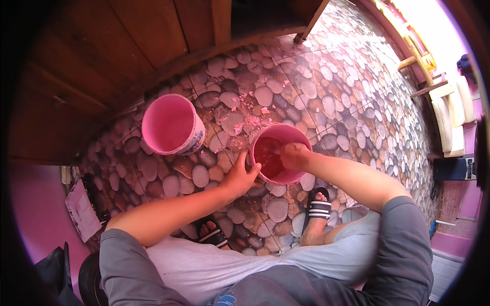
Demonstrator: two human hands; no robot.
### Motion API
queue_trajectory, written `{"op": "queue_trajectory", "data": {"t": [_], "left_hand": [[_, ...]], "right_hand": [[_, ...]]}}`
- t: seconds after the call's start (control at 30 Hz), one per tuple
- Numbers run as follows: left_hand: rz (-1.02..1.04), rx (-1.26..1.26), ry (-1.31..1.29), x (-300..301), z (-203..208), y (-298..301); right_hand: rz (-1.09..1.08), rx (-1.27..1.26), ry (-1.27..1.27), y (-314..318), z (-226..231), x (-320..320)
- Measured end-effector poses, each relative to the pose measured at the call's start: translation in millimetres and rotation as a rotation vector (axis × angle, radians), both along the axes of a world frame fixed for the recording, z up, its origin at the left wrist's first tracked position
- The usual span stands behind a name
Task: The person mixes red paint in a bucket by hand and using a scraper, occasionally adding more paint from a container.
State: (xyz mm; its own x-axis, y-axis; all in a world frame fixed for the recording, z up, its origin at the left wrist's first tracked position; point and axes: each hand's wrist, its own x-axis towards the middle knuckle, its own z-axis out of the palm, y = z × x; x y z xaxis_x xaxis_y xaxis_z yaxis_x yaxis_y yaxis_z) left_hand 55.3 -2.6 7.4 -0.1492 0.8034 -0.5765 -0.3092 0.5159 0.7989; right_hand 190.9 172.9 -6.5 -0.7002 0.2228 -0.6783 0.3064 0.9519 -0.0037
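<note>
Between my feet stands a pink-walled bucket (289, 129) with reddish liquid (269, 148) in it. My left hand (242, 176) grips this bucket's left side, the thumb at the rim and the fingers along the outside. Inside the bucket, my right hand (296, 155) is curled low over the liquid. Its fingers point down and are mostly hidden, so whatever they hold cannot be made out. A second, larger bucket (172, 127), white outside with blue print and pink inside, stands apart to the left of my hands.
Pink flakes and crumbs (250, 120) lie on the pebble-patterned floor (278, 209) beyond the buckets. Dark wooden furniture (153, 35) stands along the far left. At the right are a cream cushioned seat (451, 115) and a dark box (453, 169). A pink-smeared board (81, 210) leans at the left wall.
</note>
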Motion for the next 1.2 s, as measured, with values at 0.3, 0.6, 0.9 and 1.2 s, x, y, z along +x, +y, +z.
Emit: {"op": "queue_trajectory", "data": {"t": [0.3, 0.6, 0.9, 1.2], "left_hand": [[-0.251, -0.043, 0.464, -26.9, -2.5, -10.0], [-0.243, 0.045, 0.288, -67.6, -0.1, -27.6], [-0.071, 0.183, 0.172, -80.9, -11.0, -85.7], [0.122, 0.293, 0.012, -56.9, -25.0, -95.6]], "right_hand": [[-0.046, -0.143, -0.163, -7.9, 21.6, 0.3], [-0.133, -0.125, 0.058, -25.5, 44.4, -14.0], [-0.258, -0.184, 0.124, -51.1, 80.8, -62.2], [-0.145, -0.053, 0.362, -90.5, 51.2, -31.0]]}}
